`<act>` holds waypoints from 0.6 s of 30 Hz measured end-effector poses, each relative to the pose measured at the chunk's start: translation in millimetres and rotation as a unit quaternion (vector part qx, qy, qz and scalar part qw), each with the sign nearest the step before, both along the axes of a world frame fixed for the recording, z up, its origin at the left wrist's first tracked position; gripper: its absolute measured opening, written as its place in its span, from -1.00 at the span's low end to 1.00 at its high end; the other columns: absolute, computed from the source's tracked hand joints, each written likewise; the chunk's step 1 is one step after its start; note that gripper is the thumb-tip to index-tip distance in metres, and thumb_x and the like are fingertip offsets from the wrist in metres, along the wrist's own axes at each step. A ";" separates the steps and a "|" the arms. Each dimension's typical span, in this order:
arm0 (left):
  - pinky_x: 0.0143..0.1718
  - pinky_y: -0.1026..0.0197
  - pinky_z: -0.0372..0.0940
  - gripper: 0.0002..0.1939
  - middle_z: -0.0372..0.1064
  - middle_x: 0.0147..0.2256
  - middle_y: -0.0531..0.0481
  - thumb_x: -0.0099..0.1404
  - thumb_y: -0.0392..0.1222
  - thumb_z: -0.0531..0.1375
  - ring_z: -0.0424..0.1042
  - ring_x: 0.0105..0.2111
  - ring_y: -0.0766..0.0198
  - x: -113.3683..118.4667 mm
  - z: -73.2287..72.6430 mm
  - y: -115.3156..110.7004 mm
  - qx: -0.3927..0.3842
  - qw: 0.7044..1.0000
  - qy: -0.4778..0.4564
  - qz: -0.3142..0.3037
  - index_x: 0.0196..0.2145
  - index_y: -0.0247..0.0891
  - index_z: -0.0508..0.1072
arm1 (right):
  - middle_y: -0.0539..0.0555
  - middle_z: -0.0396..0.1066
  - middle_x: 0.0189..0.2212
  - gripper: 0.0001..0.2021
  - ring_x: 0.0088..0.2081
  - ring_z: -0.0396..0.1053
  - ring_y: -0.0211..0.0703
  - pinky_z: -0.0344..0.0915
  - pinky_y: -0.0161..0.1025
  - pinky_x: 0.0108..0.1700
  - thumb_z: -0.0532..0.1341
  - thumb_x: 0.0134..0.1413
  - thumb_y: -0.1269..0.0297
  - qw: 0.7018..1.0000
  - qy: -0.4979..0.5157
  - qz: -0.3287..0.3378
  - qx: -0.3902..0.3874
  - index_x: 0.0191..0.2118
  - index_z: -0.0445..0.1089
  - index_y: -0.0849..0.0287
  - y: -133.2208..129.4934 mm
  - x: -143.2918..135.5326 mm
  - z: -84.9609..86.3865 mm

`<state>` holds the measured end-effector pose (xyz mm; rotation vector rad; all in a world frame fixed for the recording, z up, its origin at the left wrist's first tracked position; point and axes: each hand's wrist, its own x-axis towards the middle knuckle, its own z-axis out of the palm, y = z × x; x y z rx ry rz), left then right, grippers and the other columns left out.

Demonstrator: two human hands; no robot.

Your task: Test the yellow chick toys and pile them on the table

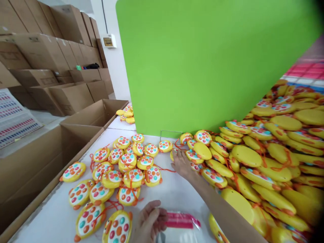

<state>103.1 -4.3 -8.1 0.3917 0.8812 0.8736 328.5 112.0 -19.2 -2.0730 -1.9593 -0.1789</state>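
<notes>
Low in the middle, my left hand (151, 221) has its fingers curled at the left end of a clear plastic bag (181, 233) with a pink strip; the grip itself is partly hidden. Farther up, my right hand (181, 163) reaches over a yellow toy (174, 154) at the edge of the big pile, its fingers partly covering it. Yellow oval toys with white faces, coloured dots and orange cords (128, 162) lie spread on the white table (162, 185) to the left. A heaped pile of the same toys (246, 155) fills the right side.
A tall green board (197, 64) stands behind the toys, with a thin wire frame (171, 131) at its foot. Open cardboard boxes (50, 145) border the table on the left. Stacked cartons (45, 54) rise behind them, near a white pillar (111, 67).
</notes>
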 end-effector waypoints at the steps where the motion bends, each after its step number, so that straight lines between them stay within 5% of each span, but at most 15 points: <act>1: -0.57 0.30 0.27 -0.60 0.49 -0.51 -0.11 -0.15 -0.11 0.43 0.47 -0.52 0.21 2.3 -3.5 -0.8 0.000 1.000 -0.001 -0.005 -0.35 -0.33 0.47 | 0.45 0.30 0.00 -0.52 0.10 0.18 0.32 0.12 0.25 0.09 0.06 -0.04 0.55 1.000 -0.009 0.007 0.000 0.09 0.23 0.39 1.7 -1.3 -2.0; 5: -0.57 0.31 0.26 -0.58 0.48 -0.52 -0.10 -0.14 -0.08 0.42 0.45 -0.53 0.24 11.6 -11.9 -0.9 0.002 1.000 -0.010 -0.020 -0.34 -0.34 0.46 | 0.41 0.29 0.01 -0.48 0.06 0.22 0.26 0.20 0.25 0.02 -0.06 -0.07 0.68 0.998 -0.029 0.057 -0.004 0.05 0.26 0.32 -19.8 -1.7 -5.9; 12: -0.32 0.20 0.35 -0.45 0.43 -0.21 -0.16 -0.05 -0.07 0.39 0.46 -0.24 0.14 27.2 -5.0 6.4 -0.040 0.998 0.040 0.026 -0.11 -0.30 0.37 | 0.19 0.30 0.00 -0.38 0.05 0.24 -0.05 0.28 -0.09 0.06 0.02 -0.26 0.65 0.980 0.017 0.198 -0.012 0.05 0.21 0.20 -110.8 -8.7 8.8; 18: -0.30 0.20 0.33 -0.61 0.49 -0.35 -0.12 -0.07 -0.01 0.38 0.47 -0.30 0.13 40.7 12.4 9.5 -0.047 0.993 -0.071 -0.085 -0.35 -0.35 0.48 | 0.13 0.32 0.06 -0.42 0.12 0.20 0.02 0.24 -0.01 0.10 0.07 -0.09 0.60 0.952 0.017 0.307 0.008 0.11 0.21 0.07 -170.8 -27.8 35.3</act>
